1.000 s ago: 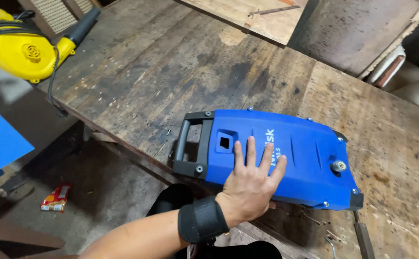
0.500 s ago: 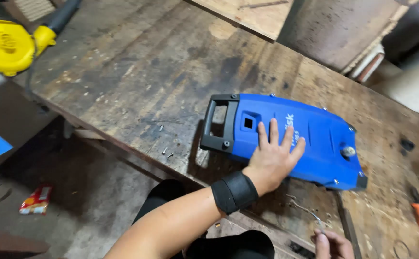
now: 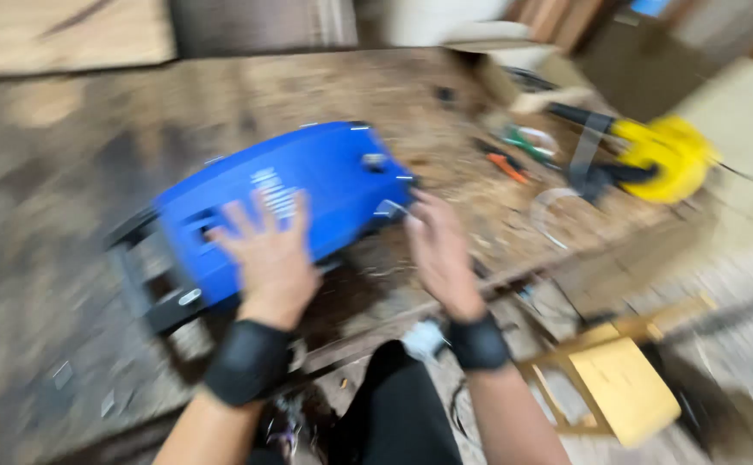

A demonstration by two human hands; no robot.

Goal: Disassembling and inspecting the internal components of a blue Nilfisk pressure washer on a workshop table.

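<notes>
The left hand (image 3: 266,250) lies flat, fingers spread, on the blue machine casing (image 3: 282,198), gripping nothing. The right hand (image 3: 438,250), also open, sits at the casing's right end; blur hides whether it touches. The casing lies near the front edge of the wooden worktop (image 3: 66,172). Towards the worktop's right end lie a yellow tool (image 3: 662,157) and orange-handled pliers (image 3: 504,162).

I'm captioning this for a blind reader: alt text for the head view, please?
Blurred view down onto a worn wooden workbench: the left hand lies flat on a blue plastic machine housing, the right hand open at its end. A yellow power tool lies farther right.
</notes>
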